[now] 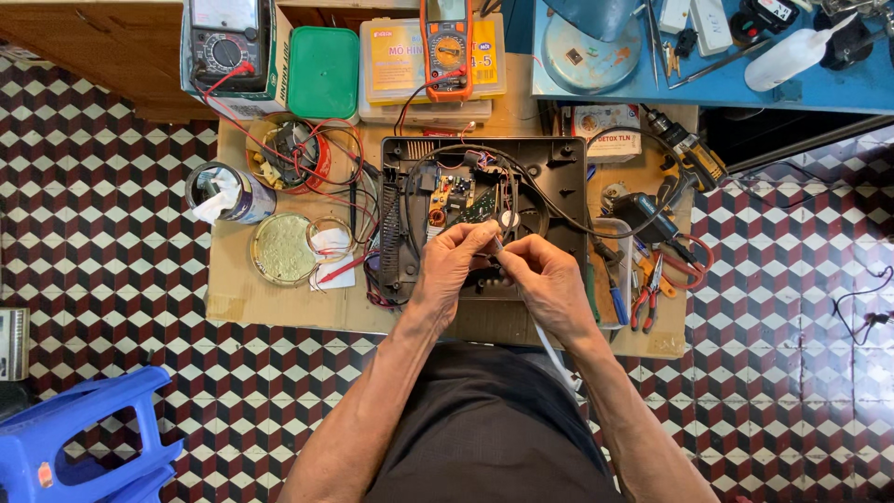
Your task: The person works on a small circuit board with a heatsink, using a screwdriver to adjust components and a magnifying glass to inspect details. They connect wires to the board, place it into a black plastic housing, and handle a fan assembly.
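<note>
Evidently both hands pinch a thin white wire [496,244]: left hand [451,263], right hand [549,279], over the open casing [559,177]. Light, limp, fragile; grip near the tip.

Bare forearms, no sleeves, no watch or rings seen. Left hand [452,265] and right hand [549,279] ungloved, veins and tendons prominent. Dark grey-black trousers cover the lap, just below the table [279,303] edge.

Cluttered cardboard sheet [279,303] on tiled floor [93,233]
</note>
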